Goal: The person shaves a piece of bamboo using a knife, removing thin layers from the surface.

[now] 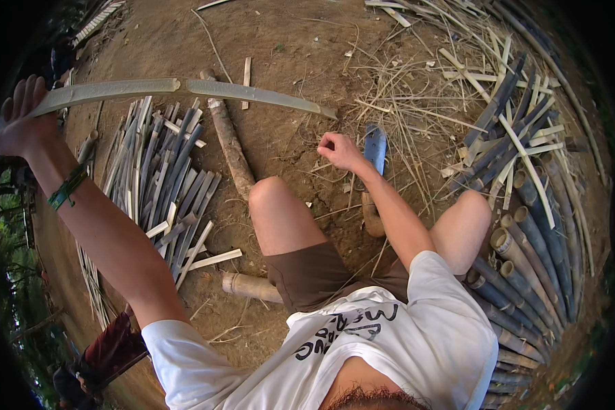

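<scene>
Far out to the left, my left hand (24,116) grips one end of a long split bamboo strip (126,87), its fingers raised along it. The strip stretches to the right across the view, with a node near its middle, and its far tip ends above my right hand (342,152). That hand is curled into a loose fist, with nothing visible in it and apart from the strip. Just beside it, a machete (374,145) with a broad blade and wooden handle lies on the ground between my knees, partly behind my right forearm.
A pile of split bamboo strips (150,164) lies left, beside a log (230,140). Whole bamboo poles (526,253) are stacked right. Thin shavings (403,102) and more split pieces (506,130) cover the ground ahead. Dark red cloth (113,347) shows at lower left.
</scene>
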The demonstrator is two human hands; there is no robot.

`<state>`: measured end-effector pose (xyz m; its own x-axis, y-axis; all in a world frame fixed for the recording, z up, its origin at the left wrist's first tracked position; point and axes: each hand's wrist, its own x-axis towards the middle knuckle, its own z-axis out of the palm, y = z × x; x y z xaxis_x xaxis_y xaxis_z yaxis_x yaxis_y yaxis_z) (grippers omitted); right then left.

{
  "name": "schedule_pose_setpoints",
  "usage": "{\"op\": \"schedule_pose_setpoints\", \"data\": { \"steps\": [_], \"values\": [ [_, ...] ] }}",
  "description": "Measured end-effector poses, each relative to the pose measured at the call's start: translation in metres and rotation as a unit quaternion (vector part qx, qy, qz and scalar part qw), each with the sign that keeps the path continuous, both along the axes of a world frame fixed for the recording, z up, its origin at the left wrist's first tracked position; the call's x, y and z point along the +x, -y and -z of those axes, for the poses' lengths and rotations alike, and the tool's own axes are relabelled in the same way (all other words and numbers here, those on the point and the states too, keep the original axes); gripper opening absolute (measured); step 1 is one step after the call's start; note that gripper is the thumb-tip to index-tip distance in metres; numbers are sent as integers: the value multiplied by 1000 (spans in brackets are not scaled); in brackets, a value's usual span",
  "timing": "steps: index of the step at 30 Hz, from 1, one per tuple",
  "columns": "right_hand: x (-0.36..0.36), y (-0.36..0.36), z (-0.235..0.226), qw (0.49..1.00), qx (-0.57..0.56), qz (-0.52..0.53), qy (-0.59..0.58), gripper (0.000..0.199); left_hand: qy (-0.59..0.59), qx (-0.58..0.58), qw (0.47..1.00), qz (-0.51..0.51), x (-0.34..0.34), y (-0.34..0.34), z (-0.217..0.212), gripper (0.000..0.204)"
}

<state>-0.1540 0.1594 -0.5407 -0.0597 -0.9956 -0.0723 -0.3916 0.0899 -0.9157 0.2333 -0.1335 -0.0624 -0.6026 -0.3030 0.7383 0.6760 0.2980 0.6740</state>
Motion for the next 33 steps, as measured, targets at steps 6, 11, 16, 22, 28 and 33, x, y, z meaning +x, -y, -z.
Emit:
{"op": "schedule_pose_setpoints", "data": {
  "steps": [6,11,16,22,28,33],
  "values": [
    [-59,-55,-25,949,132,119,261,33,-35,101,893,-438,-103,-87,-5,77],
    [-49,-56,-64,974,-24,206,-89,43,-67,103,896,-427,-153,-131,-17,82],
    [14,-35,-180,972,-213,94,43,51,-140,91,882,-441,-210,-182,-27,54],
    [-1,8,-208,921,-347,178,14,38,-177,106,878,-431,-290,-220,-51,47],
    [-56,-11,-257,878,-394,203,180,21,-156,-10,941,-300,-296,-291,-82,52],
    [-129,-59,-310,774,-531,298,173,19,-66,-190,896,-396,-308,-279,-11,63]
  ]
}}
